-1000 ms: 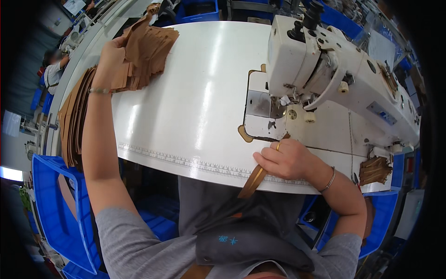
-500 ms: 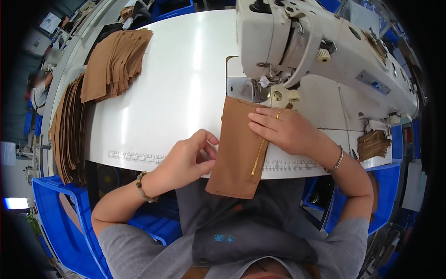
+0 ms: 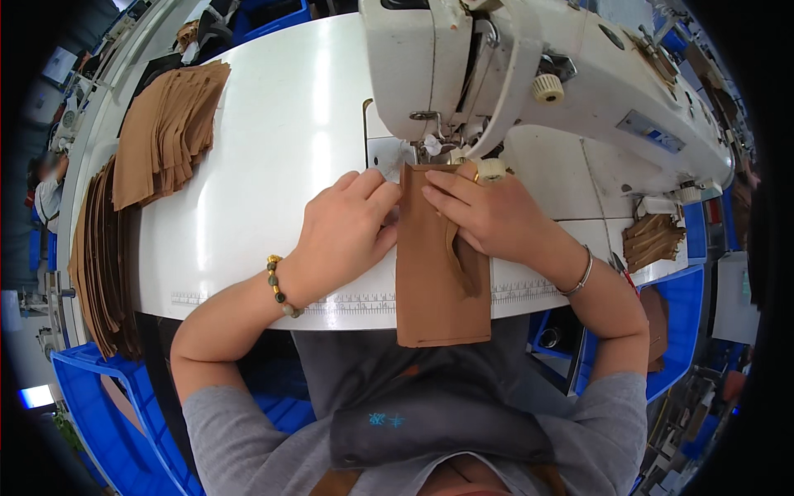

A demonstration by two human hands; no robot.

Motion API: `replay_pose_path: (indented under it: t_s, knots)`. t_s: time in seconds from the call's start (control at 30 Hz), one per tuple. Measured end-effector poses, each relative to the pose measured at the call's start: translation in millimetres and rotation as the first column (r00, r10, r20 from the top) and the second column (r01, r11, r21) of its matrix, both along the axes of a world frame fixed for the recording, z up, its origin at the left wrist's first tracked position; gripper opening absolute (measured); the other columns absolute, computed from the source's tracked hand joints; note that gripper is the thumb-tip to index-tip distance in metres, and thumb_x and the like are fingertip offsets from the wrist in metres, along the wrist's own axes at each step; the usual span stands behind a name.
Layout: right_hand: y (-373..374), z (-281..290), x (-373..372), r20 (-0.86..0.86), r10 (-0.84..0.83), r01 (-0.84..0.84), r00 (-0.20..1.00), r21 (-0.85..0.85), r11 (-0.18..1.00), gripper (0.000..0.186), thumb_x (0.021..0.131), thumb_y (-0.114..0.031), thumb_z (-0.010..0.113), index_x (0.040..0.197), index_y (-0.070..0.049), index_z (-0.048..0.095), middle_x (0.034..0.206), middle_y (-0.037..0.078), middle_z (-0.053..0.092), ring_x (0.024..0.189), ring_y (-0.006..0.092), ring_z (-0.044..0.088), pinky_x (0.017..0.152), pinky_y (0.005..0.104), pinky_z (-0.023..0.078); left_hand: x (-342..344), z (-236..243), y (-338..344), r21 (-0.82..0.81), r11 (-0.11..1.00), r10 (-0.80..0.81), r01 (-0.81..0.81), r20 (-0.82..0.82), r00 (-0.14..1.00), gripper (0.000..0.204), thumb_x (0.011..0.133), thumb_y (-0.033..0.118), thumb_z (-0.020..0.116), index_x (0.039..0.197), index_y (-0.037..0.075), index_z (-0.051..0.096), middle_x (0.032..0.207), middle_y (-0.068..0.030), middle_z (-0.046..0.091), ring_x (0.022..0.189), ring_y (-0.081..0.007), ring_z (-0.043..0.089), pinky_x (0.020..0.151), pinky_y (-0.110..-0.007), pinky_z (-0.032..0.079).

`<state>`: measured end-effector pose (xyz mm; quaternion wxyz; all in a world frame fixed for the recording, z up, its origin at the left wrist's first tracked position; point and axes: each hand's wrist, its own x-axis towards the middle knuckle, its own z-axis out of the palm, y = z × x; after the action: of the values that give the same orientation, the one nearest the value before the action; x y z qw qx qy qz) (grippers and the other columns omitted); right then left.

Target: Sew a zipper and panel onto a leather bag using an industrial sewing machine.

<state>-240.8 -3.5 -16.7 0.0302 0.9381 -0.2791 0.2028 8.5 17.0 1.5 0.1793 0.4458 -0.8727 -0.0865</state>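
A long brown piece (image 3: 430,298) lies lengthwise under the sewing machine's needle area (image 3: 434,145), its far end at the presser foot and its near end over the table edge. My left hand (image 3: 347,227) has curled fingers gripping the piece's left edge near the foot. My right hand (image 3: 488,215), wearing a ring, lies on the right half with fingers stretched out on top; its thumb is mostly hidden beside a raised fold running along the piece.
Stacks of brown pieces (image 3: 165,124) stand along the white table's (image 3: 265,124) left side, and small brown pieces (image 3: 653,240) lie at right. Red-handled scissors (image 3: 624,273) are beside them. Blue bins (image 3: 99,397) flank the table. A co-worker (image 3: 50,190) is at far left.
My left hand has come down from the stack to a brown piece beside my right hand. Both hands and that piece have since moved forward to the machine's foot.
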Motion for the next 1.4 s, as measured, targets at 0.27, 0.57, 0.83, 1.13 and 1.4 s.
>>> replay_pose_path:
  t_s: [0.27,0.57,0.83,1.13,1.4]
  knots:
    - [-1.3,-0.8,-2.8,-0.015,0.007,-0.007,1.000,-0.034,0.999,0.026,0.076,-0.012,0.070,0.101,-0.004,0.073,0.118,0.008,0.071,0.082,0.0231,0.068,0.074,0.0343,0.056,-5.8,-14.3,8.9,-0.172,0.982,-0.057,0.078,0.122,0.991,0.058,0.087,0.023,0.075,0.140,0.004,0.062,0.151,-0.0070,0.058,0.132,-0.0320,0.055,0.104,-0.044,0.044]
    - [-6.7,-3.8,3.4,0.099,0.014,0.009,0.995,-0.230,0.973,0.031,0.077,-0.011,0.068,0.107,-0.006,0.073,0.117,0.004,0.071,0.096,0.0193,0.069,0.074,0.0334,0.057,-4.6,-13.9,6.2,-0.169,0.980,-0.085,0.105,0.125,0.988,0.054,0.091,0.031,0.071,0.137,0.004,0.063,0.146,-0.0091,0.060,0.133,-0.0326,0.053,0.106,-0.049,0.042]
    - [-9.8,-7.2,-1.0,0.055,0.047,-0.035,0.997,-0.200,0.979,0.032,0.079,-0.012,0.065,0.109,-0.001,0.073,0.112,0.004,0.072,0.088,0.0226,0.069,0.080,0.0350,0.055,-8.5,-12.5,4.7,-0.161,0.985,-0.037,0.061,0.150,0.988,0.058,0.090,0.032,0.071,0.140,0.006,0.061,0.148,-0.0071,0.059,0.133,-0.0317,0.054,0.110,-0.052,0.040]
    - [-25.0,-18.1,-7.2,0.007,-0.036,0.037,0.999,-0.205,0.978,0.037,0.085,-0.012,0.064,0.121,-0.007,0.073,0.098,0.008,0.075,0.086,0.0239,0.069,0.081,0.0355,0.056,-16.0,-16.8,-7.8,-0.185,0.983,0.032,-0.005,0.145,0.989,0.056,0.092,0.031,0.068,0.144,0.010,0.060,0.148,-0.0061,0.060,0.134,-0.0313,0.053,0.112,-0.049,0.038]
    - [-9.0,0.1,-9.4,-0.041,0.163,-0.167,0.986,-0.111,0.980,0.033,0.087,-0.013,0.063,0.118,-0.010,0.073,0.126,0.006,0.072,0.119,0.0258,0.069,0.095,0.0385,0.057,-12.0,-10.9,55.7,-0.193,0.975,-0.070,0.107,0.191,0.979,0.047,0.087,0.019,0.072,0.131,0.005,0.068,0.140,-0.0102,0.066,0.129,-0.0283,0.059,0.111,-0.048,0.043]
